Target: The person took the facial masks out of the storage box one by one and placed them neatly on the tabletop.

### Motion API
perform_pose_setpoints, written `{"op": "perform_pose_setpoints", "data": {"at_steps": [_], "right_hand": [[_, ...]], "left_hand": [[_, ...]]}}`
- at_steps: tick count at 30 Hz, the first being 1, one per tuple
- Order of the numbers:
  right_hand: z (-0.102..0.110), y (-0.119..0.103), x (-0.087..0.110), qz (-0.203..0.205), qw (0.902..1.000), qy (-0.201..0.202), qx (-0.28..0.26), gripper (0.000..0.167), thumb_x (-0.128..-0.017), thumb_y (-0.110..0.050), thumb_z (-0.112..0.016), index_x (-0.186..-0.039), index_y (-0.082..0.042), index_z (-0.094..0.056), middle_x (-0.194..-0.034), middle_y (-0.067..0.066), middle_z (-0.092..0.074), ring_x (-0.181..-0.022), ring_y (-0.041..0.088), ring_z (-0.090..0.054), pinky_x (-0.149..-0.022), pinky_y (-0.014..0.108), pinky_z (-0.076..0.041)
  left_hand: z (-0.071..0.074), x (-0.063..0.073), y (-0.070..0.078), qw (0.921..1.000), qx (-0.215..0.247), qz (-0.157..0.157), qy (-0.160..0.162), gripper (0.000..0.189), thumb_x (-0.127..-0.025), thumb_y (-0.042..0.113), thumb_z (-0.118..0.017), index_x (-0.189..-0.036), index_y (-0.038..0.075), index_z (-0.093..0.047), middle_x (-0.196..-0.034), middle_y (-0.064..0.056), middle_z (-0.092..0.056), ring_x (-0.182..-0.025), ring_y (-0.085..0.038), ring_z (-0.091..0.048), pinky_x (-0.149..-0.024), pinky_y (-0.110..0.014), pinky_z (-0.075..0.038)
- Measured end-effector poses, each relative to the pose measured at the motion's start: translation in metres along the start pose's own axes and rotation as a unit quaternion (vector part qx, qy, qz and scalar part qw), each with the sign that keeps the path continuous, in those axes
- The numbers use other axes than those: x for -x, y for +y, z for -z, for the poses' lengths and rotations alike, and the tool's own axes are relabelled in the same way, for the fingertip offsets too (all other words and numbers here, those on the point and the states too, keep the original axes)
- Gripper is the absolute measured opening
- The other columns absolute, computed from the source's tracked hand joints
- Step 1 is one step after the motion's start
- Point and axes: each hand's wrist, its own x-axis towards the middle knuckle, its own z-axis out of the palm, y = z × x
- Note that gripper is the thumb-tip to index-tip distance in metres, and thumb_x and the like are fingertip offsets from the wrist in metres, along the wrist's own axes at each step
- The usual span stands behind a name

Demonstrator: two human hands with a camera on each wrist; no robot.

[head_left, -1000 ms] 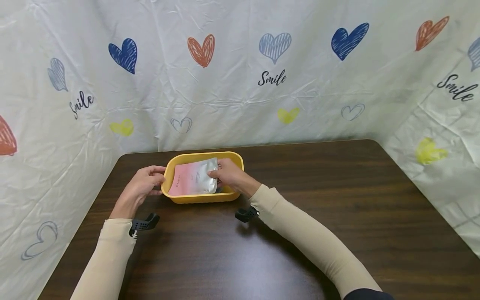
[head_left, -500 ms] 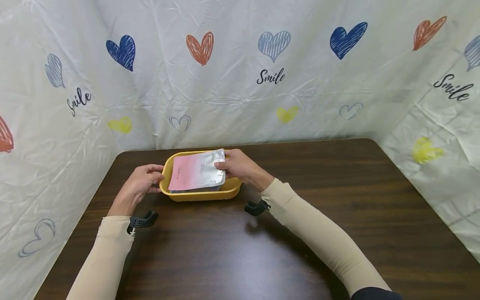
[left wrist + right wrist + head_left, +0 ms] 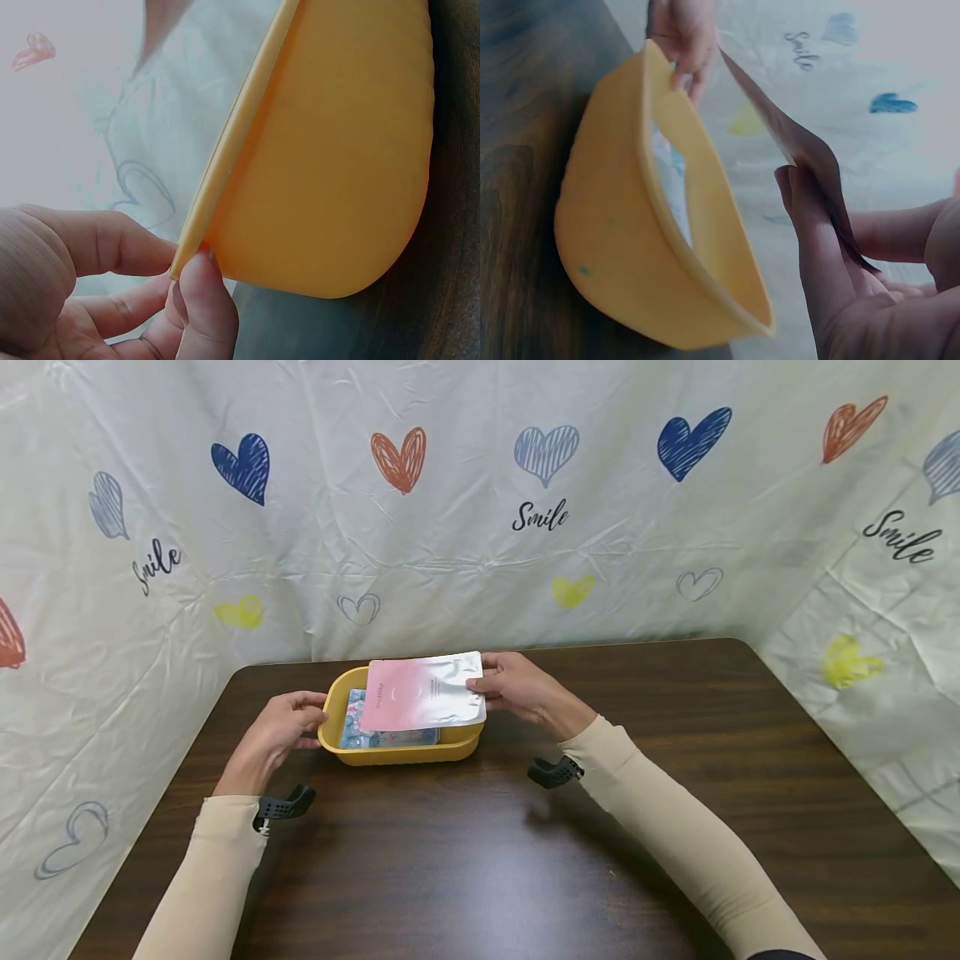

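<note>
Heart-printed cloth [image 3: 457,539] backs the wooden table [image 3: 675,710]; left hand [image 3: 280,725] pinches the tub [image 3: 408,757], right hand [image 3: 528,690] a foil sachet [image 3: 422,695] above, by one end.

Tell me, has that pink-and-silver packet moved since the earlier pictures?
Yes: judged against the yellow tray in the head view, the pink-and-silver packet has moved rightward and slightly up the picture, held by the right hand.

There are two visible packets [image 3: 423,692] [image 3: 408,738], one basket [image 3: 408,758], one table [image 3: 420,843]
</note>
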Motion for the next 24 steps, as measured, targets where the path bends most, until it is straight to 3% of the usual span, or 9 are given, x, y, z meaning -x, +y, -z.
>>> {"op": "perform_pose_setpoints", "data": {"at_steps": [4,9,24], "right_hand": [[0.016,-0.003,0.01,0.006,0.9995,-0.023,-0.022,0.049,-0.101,0.001,-0.055,-0.148,0.004,-0.04,-0.131,0.02,-0.063,-0.098,0.019,-0.071,-0.083,0.035,-0.06],[0.034,-0.003,0.022,0.007,0.9992,-0.02,-0.032,0.052,-0.1,0.001,-0.057,-0.149,0.004,-0.038,-0.136,0.02,-0.06,-0.103,0.019,-0.069,-0.083,0.034,-0.06],[0.084,0.015,0.05,0.008,0.9988,0.037,-0.029,0.051,-0.099,0.001,-0.06,-0.145,0.007,-0.04,-0.111,0.004,-0.071,-0.094,0.017,-0.071,-0.078,0.033,-0.06]], "left_hand": [[0.0,-0.001,0.0,1.0,-0.001,0.002,-0.001,0.054,-0.1,0.01,-0.055,-0.15,-0.002,-0.041,-0.122,-0.021,-0.06,-0.09,-0.019,-0.063,-0.072,-0.032,-0.061],[0.001,0.0,0.0,0.9999,-0.008,0.005,0.005,0.053,-0.1,0.01,-0.055,-0.15,-0.002,-0.042,-0.125,-0.022,-0.06,-0.092,-0.021,-0.063,-0.074,-0.033,-0.062],[-0.001,0.0,0.0,1.0,0.001,0.004,0.002,0.054,-0.1,0.01,-0.056,-0.15,-0.002,-0.041,-0.125,-0.021,-0.061,-0.089,-0.018,-0.063,-0.074,-0.033,-0.062]]}}
